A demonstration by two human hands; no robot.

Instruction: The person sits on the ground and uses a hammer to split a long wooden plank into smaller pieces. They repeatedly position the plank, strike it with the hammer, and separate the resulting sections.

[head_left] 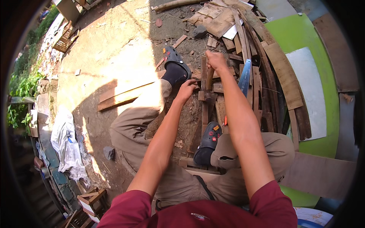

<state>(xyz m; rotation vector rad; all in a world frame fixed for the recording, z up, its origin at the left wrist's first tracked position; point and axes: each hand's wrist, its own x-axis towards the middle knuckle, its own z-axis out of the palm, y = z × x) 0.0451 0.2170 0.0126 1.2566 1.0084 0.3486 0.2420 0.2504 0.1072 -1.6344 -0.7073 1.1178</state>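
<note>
At one o'clock from the middle of the view, we see a hammer (209, 80) with a straight brown wooden handle and a dark, dull metal head. Its long axis runs nearly from twelve to six o'clock: the head points to six, toward our body, and the handle's far end to twelve. The fingers of our right hand (216, 61) are wrapped tight around that far end. The head is over a narrow wooden plank (205, 112); we cannot tell whether they touch.

Our left hand (186, 92) is at nine o'clock from the hammer head, its fingers curled beside a small wooden block (196, 87); we cannot tell whether they grip it. At three o'clock from the handle, well clear of it, a handsaw (245, 78) shows its blue toothed blade, the narrow tip toward twelve o'clock.
</note>
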